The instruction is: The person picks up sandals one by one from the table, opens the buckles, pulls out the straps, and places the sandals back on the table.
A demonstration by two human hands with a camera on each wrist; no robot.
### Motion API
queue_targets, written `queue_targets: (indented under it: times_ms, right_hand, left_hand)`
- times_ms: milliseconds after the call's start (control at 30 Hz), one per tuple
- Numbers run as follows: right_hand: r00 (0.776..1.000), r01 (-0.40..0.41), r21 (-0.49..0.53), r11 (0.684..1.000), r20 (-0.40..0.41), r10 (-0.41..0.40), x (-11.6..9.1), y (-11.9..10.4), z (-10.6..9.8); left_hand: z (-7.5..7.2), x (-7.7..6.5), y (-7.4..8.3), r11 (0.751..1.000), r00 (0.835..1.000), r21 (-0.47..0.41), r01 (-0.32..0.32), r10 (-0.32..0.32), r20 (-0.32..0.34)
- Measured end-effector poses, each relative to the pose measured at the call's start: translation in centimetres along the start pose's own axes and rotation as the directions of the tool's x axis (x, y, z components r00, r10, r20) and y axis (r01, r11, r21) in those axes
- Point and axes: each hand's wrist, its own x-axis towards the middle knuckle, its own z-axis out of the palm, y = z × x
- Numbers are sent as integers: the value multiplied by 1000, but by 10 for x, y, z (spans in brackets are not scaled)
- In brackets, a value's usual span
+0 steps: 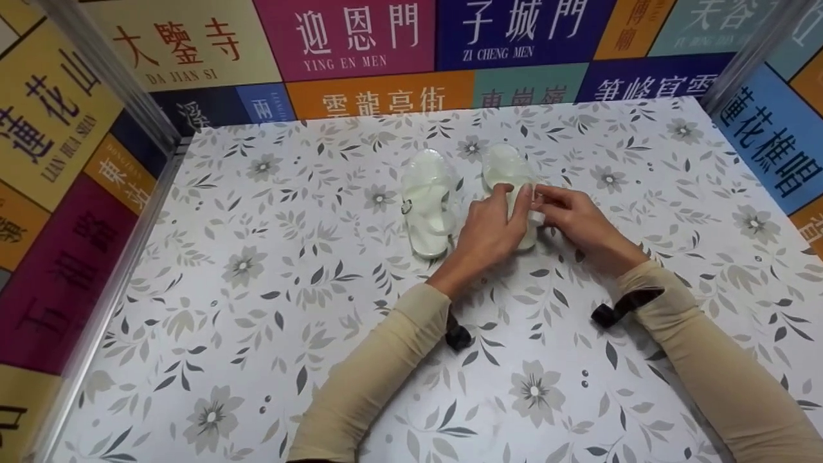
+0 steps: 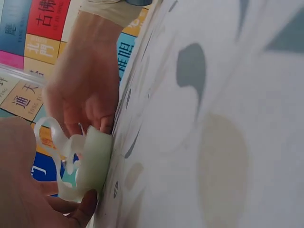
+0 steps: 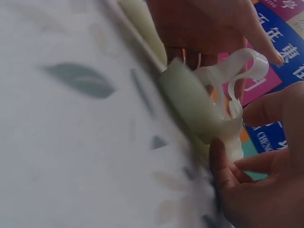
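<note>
Two pale green-white sandals lie side by side on the flowered sheet. The left sandal (image 1: 424,222) has a small round buckle (image 1: 406,206) on its outer side. Both hands are at the right sandal (image 1: 505,164), covering its middle; its toe and heel show. My left hand (image 1: 492,222) grips its left side, with the thumb over the strap. From the right, my right hand (image 1: 578,218) pinches at its outer side, thumb low by the sole in the right wrist view. A pale strap (image 3: 237,66) arches above the sole (image 3: 187,102) between the hands.
The flowered sheet (image 1: 244,360) covers the table. Colourful panels with Chinese lettering (image 1: 360,38) stand along the back and both sides, with a metal-edged corner post (image 1: 135,96) at left. Each wrist wears a black strap with a small camera (image 1: 458,337).
</note>
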Motion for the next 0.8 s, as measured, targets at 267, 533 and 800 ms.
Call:
queue_targets:
  times_ms: [267,533,800]
  right_hand:
    - [1000,-24,-73,997,14,25,-1,3,-2]
    - [991,62,-278,959,-100,-93,-5,-20,6]
    - [940,293,-204,934,-118,-321,-22,-67,61]
  left_hand:
    - [-4,-3,-1,1000,999,-7,13,-12,50]
    - [-44,-11,18,998,993,9,-60,58,104]
    - [-109,-11,1,982,986,-96,-165,161,-48]
